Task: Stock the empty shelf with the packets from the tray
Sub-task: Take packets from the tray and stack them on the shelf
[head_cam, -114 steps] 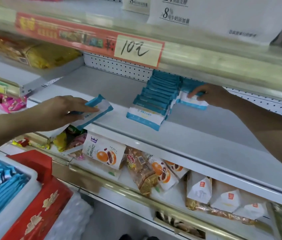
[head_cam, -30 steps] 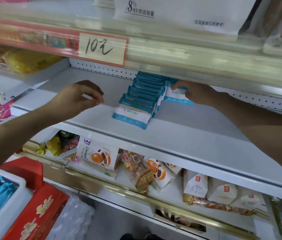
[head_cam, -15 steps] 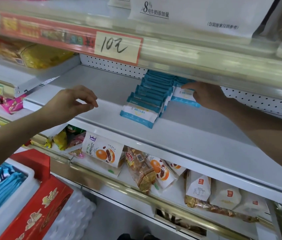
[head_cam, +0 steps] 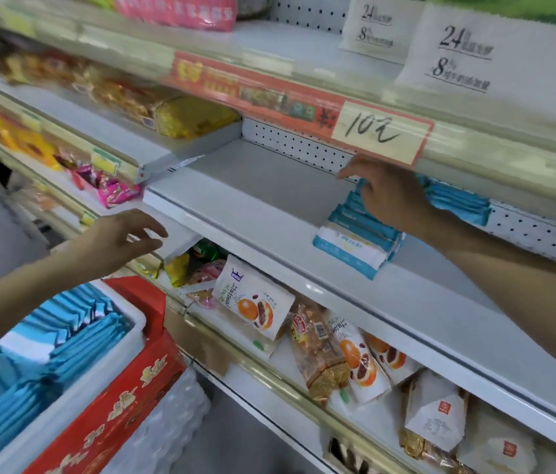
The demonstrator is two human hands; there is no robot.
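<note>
The white shelf (head_cam: 263,186) under the handwritten price tag (head_cam: 377,131) is bare over most of its left half. The tray (head_cam: 75,408) sits low at the near left, packed with blue packets (head_cam: 40,367) standing on edge. On the shelf's right part, a leaning row of packets (head_cam: 355,234) runs from the front lip toward the far wall, and a second stack (head_cam: 457,203) lies further right against the pegboard.

The right hand (head_cam: 389,196) lies over the far end of the row, fingers spread and loosely bent across the packet tops. It seems to press and steady them rather than grip any one. The left hand (head_cam: 119,241) hovers empty off the shelf's near left corner, above the tray, fingers relaxed and apart.

The step looks like a return to the tray for more. To do it well, the left hand should take a small, squared bundle, while the right holds the row back so it does not slide off the lip.
</note>
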